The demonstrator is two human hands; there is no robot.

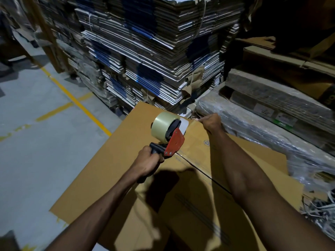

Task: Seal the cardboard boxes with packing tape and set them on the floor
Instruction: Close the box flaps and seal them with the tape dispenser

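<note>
Taping step, mid-seam on my read. I see the cardboard box point(126, 160) in the near centre, lying on what looks like other flat cardboard, top flaps closed with the centre seam point(201, 171) running from near right toward the far edge. Box is not on the floor point(36, 142) yet; grey floor with yellow lines lies to the left.

My left hand point(147, 163) is wrapped tight round the black handle of the tape dispenser point(169, 136), fingers curled fully on it. The dispenser's red plate sits right at the seam, clear tape roll point(164, 125) on top. A strip of tape point(190, 136) runs from the dispenser toward the far edge of the box.

My right hand point(211, 123) is at the far edge, fingers curled down on the tape end there, pinning it to the cardboard. Whether it pinches or just presses, hard to tell, but it is closed down on the tape.

Judgement: seam is only part covered; the near stretch looks bare. Next move calls for pulling the dispenser back toward me along the seam, keeping it centred and pressed flat, far end anchored, then cutting at the near edge.

Behind: tall stack of flattened cartons point(154, 51), wrapped bundles point(262, 124) on the far right.
</note>
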